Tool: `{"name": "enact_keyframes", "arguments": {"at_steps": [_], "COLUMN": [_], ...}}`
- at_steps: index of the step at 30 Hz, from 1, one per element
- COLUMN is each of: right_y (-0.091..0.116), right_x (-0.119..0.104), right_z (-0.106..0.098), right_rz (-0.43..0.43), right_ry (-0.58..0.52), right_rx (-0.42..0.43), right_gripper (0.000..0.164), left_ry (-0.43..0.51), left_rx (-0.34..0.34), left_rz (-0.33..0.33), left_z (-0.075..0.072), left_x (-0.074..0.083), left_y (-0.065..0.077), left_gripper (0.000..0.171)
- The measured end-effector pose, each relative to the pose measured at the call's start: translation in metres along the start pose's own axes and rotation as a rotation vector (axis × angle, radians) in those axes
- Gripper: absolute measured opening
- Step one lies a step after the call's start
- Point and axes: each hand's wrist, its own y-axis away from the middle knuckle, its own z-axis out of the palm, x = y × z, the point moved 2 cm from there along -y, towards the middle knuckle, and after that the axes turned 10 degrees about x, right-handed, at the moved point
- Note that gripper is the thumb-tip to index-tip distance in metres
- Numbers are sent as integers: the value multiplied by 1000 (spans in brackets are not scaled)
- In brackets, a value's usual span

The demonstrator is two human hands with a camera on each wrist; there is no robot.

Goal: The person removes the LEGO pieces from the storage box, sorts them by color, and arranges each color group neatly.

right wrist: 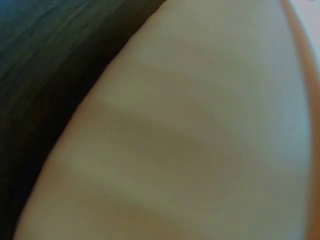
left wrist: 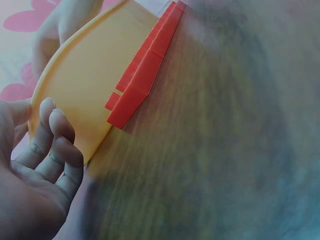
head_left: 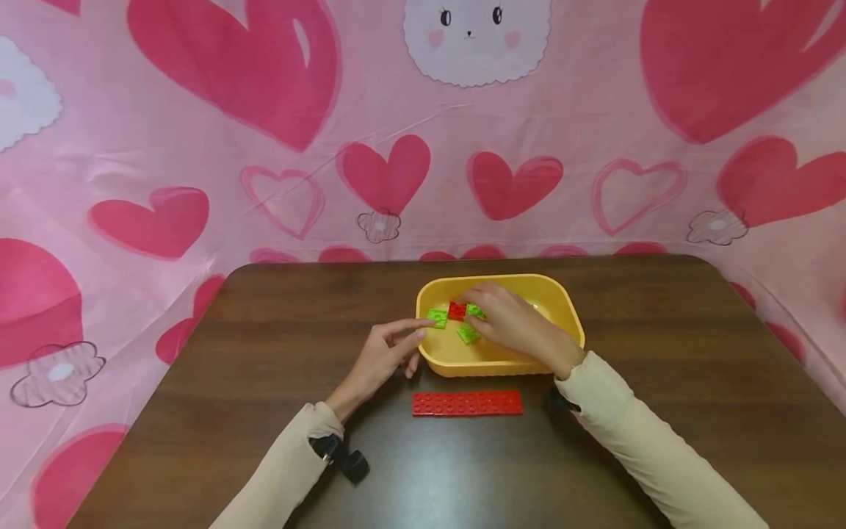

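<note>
The tray [head_left: 476,368] holds green bricks [head_left: 437,317] and a red brick [head_left: 457,311]; the right hand [head_left: 512,323] reaches in, its grip hidden. The left hand [head_left: 385,356], loosely open, is at the rim. Nearer on the surface [head_left: 463,477], the red strip [head_left: 467,403] runs left-right.

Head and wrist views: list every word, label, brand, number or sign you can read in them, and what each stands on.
No readable text in any view.
Yellow container: no lettering visible.
Red strip and green pieces: studs too small to tell whether they are marked.
Pink cloth: only drawings such as hearts, no words seen.
Black wrist device: too small to read any mark.
</note>
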Motion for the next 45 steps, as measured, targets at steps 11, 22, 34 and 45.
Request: {"name": "enact_keyframes", "arguments": {"at_steps": [11, 22, 34, 45], "right_y": [0, 4, 2, 3], "right_x": [28, 28, 24, 21], "right_z": [18, 32, 34, 33], "right_rz": [17, 27, 11, -82], "right_ry": [-12, -45, -14, -9], "right_rx": [-14, -89, 6, 20], "right_gripper": [34, 35, 3, 8], "left_ry": [32, 12, -3, -9], "left_rx": [-11, -3, 15, 18], "left_rz": [16, -7, -4, -5], "left_z": [10, 6, 3, 3], "left_x": [3, 6, 2, -1], "left_y": [-8, -1, 3, 2], "left_gripper": [30, 29, 28, 28]}}
